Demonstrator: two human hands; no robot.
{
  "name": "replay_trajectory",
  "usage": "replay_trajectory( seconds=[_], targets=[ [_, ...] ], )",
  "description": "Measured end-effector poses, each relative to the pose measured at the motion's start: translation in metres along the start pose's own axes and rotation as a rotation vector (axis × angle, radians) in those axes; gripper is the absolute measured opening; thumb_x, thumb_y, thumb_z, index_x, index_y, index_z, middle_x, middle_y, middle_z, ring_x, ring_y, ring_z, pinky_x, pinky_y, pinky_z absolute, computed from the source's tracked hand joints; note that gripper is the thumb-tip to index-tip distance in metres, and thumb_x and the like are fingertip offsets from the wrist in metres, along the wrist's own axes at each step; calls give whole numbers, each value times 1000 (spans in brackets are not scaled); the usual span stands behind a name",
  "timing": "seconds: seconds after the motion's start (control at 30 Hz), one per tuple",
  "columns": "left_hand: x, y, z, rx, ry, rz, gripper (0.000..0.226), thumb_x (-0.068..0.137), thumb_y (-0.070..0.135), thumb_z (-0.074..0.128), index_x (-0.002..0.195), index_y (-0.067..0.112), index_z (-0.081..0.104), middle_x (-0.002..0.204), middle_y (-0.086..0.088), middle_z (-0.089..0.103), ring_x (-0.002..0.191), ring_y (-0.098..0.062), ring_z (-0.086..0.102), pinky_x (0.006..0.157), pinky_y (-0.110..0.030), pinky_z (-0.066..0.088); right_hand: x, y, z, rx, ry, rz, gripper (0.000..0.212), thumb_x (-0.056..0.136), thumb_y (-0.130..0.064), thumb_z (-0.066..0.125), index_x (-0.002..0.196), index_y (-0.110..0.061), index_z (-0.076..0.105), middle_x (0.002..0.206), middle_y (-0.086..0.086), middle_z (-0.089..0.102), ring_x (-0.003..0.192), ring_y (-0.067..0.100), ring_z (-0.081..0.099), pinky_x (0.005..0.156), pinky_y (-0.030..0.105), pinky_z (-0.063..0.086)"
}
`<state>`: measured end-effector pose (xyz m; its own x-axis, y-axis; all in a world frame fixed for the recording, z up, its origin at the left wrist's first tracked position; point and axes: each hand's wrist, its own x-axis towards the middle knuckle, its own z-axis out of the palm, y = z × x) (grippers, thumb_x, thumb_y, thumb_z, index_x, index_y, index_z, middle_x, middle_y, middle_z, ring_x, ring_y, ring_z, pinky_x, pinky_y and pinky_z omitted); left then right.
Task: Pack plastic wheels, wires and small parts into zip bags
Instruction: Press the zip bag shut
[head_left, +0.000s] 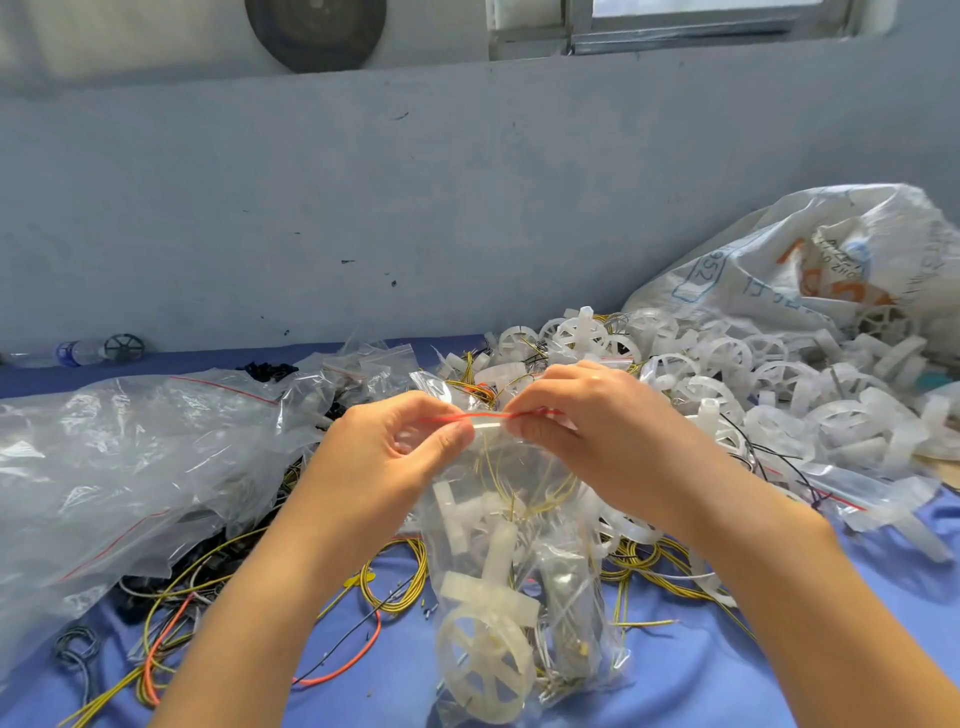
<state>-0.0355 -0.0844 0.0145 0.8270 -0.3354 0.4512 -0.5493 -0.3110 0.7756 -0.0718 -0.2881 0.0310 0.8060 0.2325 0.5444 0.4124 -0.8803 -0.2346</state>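
The left forearm and the right forearm are reaching in from the lower edge and angling toward each other. The left hand is curling its fingers inward, thumb and forefinger pinching the top edge of the zip bag. The right hand is facing it, knuckles up, its fingertips pinching the same edge just beside the left thumb.

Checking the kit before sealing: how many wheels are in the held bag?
1 that I can see: a white wheel at the bottom of the zip bag; more may be hidden behind wires.
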Motion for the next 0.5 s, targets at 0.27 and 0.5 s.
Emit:
replay_trajectory(
  seconds=[0.27,0.5],
  targets=[
    [1,2,-9,171,3,16,5,88,30,69,85,30,73,82,18,72,81,1,67,76,-24,52,-5,10,-11,-10,14,25,17,96,-31,60,105,-27,74,104,-9,69,99,17,56,91,37,44],
    [6,21,3,368,-44,129,8,91,30,66,94,30,73,87,16,71,84,-1,64,80,-32,52,-1,-1,-5,26,45,-48,15,95,-29,62,103,-28,75,95,-9,66,91,15,53,81,31,42]
  ],
)
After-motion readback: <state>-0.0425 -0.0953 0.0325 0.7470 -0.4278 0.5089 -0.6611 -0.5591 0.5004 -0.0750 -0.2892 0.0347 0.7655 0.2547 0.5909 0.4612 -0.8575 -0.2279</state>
